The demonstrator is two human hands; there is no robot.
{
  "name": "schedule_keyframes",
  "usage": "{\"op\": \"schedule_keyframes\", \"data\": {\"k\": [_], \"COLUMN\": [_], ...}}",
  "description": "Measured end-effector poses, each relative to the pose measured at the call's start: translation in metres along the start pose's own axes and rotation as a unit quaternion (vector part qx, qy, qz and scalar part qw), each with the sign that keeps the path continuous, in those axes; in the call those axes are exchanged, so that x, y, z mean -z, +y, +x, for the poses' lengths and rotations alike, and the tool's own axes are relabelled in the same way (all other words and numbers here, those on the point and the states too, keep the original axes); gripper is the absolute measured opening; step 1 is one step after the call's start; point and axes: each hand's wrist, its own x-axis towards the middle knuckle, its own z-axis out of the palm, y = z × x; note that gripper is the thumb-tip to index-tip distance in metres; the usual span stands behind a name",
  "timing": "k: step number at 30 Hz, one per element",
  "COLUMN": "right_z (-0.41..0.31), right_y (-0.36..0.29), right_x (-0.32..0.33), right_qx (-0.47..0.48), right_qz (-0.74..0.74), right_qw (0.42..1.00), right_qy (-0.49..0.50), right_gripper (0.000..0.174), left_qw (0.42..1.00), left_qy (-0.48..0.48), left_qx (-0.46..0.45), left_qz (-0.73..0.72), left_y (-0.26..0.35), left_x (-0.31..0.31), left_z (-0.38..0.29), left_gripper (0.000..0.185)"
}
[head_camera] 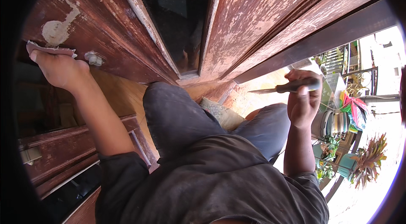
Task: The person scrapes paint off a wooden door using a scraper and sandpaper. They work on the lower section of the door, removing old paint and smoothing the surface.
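Observation:
My left hand [62, 68] grips a folded piece of sandpaper [52, 49] at the edge of a brown wooden door [104, 40]. Just above the sandpaper is a pale filler patch [55, 32], with a smear running up from it. A metal lock fitting [95, 59] sticks out of the wood close to my wrist. On the other side, my right hand [303, 103] is closed around the dark handle of a hand tool [269, 90]. Its thin, tapering metal blade points left, away from the wood. Blur hides what kind of blade it is.
Worn, patchy varnish marks the wooden panel [250, 21] beside a dark glass pane [171, 11]. A patterned cushion or cloth [222, 113] lies between my knees on the tiled floor [123, 87]. Potted plants [347, 163] and a colourful plastic bag [355, 110] stand at right.

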Motion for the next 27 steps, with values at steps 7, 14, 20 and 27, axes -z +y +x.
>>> {"op": "schedule_keyframes", "data": {"k": [7, 14, 20, 27], "right_z": [0.080, 0.135, 0.121, 0.106], "right_y": [-0.028, -0.060, 0.006, 0.020], "right_x": [-0.023, -0.071, -0.086, -0.102], "right_qx": [0.150, 0.336, 0.349, 0.311], "right_qz": [0.331, 0.210, 0.216, 0.164], "right_qw": [0.915, 0.881, 0.899, 0.934], "right_qy": [-0.176, -0.260, -0.151, -0.056], "right_gripper": [0.061, 0.086, 0.076, 0.073], "left_qw": [0.999, 0.999, 0.999, 0.996], "left_qy": [-0.006, 0.017, 0.033, 0.076], "left_qx": [0.017, 0.003, 0.031, 0.024], "left_qz": [-0.035, -0.043, -0.001, 0.038], "left_y": [0.002, 0.004, 0.008, 0.006], "left_x": [0.000, -0.005, -0.003, -0.001], "left_z": [0.003, 0.000, -0.003, -0.002], "left_gripper": [0.052, 0.057, 0.055, 0.048]}}
